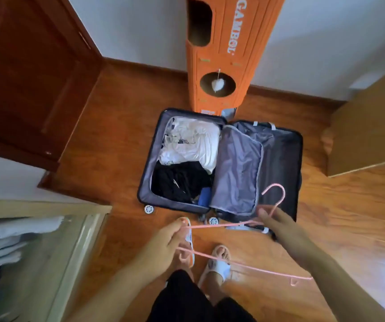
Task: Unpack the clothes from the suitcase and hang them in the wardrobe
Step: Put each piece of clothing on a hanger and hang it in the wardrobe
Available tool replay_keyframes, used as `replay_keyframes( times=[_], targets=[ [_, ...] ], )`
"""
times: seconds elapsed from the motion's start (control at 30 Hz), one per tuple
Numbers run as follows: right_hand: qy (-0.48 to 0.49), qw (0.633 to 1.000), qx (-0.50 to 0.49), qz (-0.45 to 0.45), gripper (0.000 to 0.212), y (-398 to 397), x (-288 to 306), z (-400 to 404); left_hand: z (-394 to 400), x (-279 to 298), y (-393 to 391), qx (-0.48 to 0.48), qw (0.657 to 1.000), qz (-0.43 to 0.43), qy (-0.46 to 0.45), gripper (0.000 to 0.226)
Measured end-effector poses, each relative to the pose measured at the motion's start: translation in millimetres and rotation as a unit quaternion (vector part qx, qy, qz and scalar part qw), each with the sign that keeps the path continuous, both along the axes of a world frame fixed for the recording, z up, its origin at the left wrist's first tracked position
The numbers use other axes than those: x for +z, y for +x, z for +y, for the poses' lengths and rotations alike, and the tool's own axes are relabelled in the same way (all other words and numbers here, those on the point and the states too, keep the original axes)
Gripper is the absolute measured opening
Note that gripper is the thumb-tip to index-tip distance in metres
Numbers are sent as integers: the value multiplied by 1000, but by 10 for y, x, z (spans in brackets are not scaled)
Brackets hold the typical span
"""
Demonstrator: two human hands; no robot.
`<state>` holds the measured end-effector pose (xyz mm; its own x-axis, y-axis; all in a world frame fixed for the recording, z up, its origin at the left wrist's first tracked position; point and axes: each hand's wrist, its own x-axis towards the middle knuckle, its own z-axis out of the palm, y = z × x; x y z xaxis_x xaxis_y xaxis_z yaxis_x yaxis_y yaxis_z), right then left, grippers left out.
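An open dark suitcase (279,163) lies on the wooden floor ahead of me. Its left half holds white clothes (191,142) above black clothes (179,180); a grey zipped divider (235,173) covers part of the right half. I hold a thin pink hanger (244,266) over the floor in front of the suitcase. My left hand (163,245) pinches its left corner. My right hand (277,226) grips it just below the hook. The wardrobe (75,247) stands at the lower left with folded and hung clothes blurred inside.
A tall orange cardboard cat tower (224,52) stands against the white wall behind the suitcase. A dark wooden door (24,73) is at the upper left, a light wooden furniture panel (368,140) at the right. My feet in slippers (219,263) stand below the hanger.
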<state>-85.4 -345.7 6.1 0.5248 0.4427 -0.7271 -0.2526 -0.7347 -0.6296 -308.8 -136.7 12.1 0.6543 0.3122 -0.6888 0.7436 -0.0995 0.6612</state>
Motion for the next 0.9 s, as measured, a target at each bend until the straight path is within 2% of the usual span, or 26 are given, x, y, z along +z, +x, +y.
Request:
replay_keyframes(
  times=[0.07,0.2,0.27,0.33,0.4,0.43,0.53,0.57,0.6,0.67,0.8,0.83,0.9],
  targets=[
    [-41,995,-82,-49,34,52,-582,98,129,-631,115,-34,999,27,2,29],
    [-147,986,-69,-43,39,153,-1876,267,443,-2063,352,-163,979,121,32,34],
    [-194,977,-72,-42,39,250,-2489,345,646,-2911,505,-202,961,163,99,44],
    [-214,972,-85,-50,44,409,-3007,460,899,-3747,672,-270,928,182,180,47],
    [-213,969,-106,-67,47,578,-3414,603,1179,-4422,877,-351,885,186,243,38],
    [-206,969,-120,-71,46,653,-3627,678,1304,-4761,995,-412,849,187,273,31],
    [-189,965,-172,-56,42,778,-4068,860,1612,-5429,1251,-607,706,200,307,27],
    [-188,965,-177,-51,42,777,-4166,889,1679,-5573,1266,-640,676,205,303,29],
    [-191,964,-180,-45,45,749,-4238,893,1723,-5638,1252,-653,663,206,302,30],
    [-196,960,-195,-30,48,652,-4206,899,1792,-5537,1148,-648,674,187,302,27],
    [-241,951,-194,-24,52,487,-3628,841,1973,-4690,862,-562,750,139,319,21],
    [-236,952,-194,-28,51,465,-3454,808,2045,-4424,820,-515,785,123,322,18],
    [-217,956,-193,-45,48,453,-3147,704,2207,-3916,746,-365,877,91,299,22]
  ],
)
